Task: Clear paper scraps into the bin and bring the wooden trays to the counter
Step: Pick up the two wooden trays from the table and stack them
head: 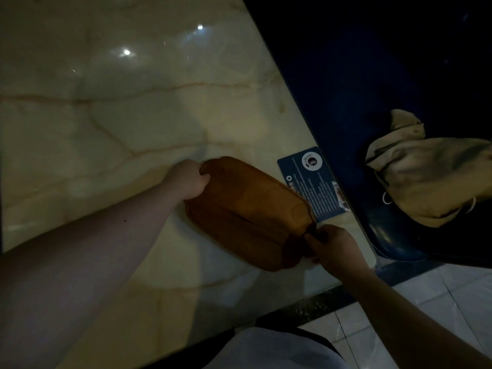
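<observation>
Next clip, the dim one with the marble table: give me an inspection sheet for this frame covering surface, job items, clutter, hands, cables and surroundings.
Surface: glossy marble-pattern table, veined, with light reflections; mostly bare.
Job's things: wooden trays, apparently stacked, near the table's right edge; how many cannot be told in the dim light. No paper scraps or bin seen.
Clutter: blue printed card flat on the table by the edge, partly under the trays.
Hands: left hand grips the trays' far end; right hand grips the near end.
Cables: nothing seen.
Surroundings: dark blue seat beside the table, a tan cloth bag on it; pale tiled floor at lower right.
</observation>
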Demonstrator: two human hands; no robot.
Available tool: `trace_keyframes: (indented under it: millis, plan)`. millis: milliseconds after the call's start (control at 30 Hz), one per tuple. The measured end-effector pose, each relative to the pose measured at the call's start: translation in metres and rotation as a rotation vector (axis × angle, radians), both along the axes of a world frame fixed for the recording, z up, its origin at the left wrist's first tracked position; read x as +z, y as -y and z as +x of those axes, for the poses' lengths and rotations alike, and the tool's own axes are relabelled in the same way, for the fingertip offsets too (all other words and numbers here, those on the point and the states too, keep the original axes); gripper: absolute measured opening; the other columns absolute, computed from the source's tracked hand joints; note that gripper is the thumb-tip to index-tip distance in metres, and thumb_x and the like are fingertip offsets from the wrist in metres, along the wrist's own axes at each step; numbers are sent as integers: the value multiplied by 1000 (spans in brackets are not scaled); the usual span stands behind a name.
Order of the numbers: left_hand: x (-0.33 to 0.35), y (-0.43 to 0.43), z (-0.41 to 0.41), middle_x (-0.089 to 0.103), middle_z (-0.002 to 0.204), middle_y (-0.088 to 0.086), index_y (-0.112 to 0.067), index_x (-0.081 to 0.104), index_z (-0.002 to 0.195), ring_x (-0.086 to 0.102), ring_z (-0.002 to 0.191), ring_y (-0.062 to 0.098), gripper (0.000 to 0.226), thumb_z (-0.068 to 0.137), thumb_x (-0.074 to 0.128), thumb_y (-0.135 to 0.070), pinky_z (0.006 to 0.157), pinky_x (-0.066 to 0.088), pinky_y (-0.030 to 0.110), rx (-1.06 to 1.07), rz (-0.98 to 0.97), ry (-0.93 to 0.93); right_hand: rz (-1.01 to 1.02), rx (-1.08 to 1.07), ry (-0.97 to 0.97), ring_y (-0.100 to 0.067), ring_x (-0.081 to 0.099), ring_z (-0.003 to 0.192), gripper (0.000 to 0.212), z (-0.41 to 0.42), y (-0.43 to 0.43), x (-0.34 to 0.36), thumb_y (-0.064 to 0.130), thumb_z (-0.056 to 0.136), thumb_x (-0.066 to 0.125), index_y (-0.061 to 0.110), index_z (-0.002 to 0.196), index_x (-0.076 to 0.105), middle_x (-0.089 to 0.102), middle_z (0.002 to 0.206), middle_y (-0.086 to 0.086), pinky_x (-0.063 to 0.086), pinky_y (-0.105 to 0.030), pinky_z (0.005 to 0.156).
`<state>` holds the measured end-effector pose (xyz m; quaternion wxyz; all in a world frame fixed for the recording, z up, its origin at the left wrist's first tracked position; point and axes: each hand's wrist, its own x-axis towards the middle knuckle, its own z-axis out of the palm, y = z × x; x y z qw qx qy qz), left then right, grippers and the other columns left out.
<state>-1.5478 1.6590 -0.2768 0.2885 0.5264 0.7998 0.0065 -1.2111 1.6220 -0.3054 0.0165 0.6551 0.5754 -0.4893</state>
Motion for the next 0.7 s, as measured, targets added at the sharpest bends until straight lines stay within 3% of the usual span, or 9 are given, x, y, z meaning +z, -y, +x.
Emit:
trace_keyframes:
  millis: [133,267,400,467,567,633,700]
  plan:
    - [-1,3,0,67,108,23,-7,66,109,61,100,38,28,87,57,-22,83,47,39,7,38,23,-29,-82,-37,-10,67,65,11,-2,2,-3,27,93,60,24,83,57,68,77,1,51,-22,55]
    - [-2,7,0,67,105,22,-6,65,106,60,97,38,26,87,56,-22,77,44,36,69,79,39,-11,-244,-148,-16,67,73,10,-5,10,-3,23,93,60,16,100,57,65,89,-5,54,-27,60]
    - [16,19,-2,57,90,11,-7,54,99,55,84,31,23,91,50,-29,65,36,33,295,178,112,-5,-401,-336,-22,63,95,26,-11,0,8,26,93,57,21,117,49,60,108,-3,58,-44,78]
    - [29,31,-2,57,85,8,-10,52,96,55,82,29,20,91,49,-29,61,35,33,398,258,151,37,-400,-410,-18,60,95,20,-19,-13,17,26,94,55,28,112,46,57,107,2,55,-38,74]
    - [47,59,0,59,104,10,-9,52,112,55,93,27,29,93,47,-31,76,42,34,533,329,204,122,-352,-515,-12,57,90,12,-35,-34,33,27,97,51,31,107,46,57,106,2,48,-32,67]
    - [60,83,1,59,116,12,-10,52,121,55,103,29,34,95,44,-31,87,45,39,602,388,229,167,-252,-587,-12,57,85,18,-51,-44,49,28,97,50,28,115,45,58,104,3,46,-30,63]
    - [72,103,2,59,122,14,-10,54,123,55,109,32,34,96,43,-28,93,45,42,656,448,251,198,-149,-630,-9,57,88,27,-66,-50,65,27,97,51,30,123,43,58,104,9,47,-29,69]
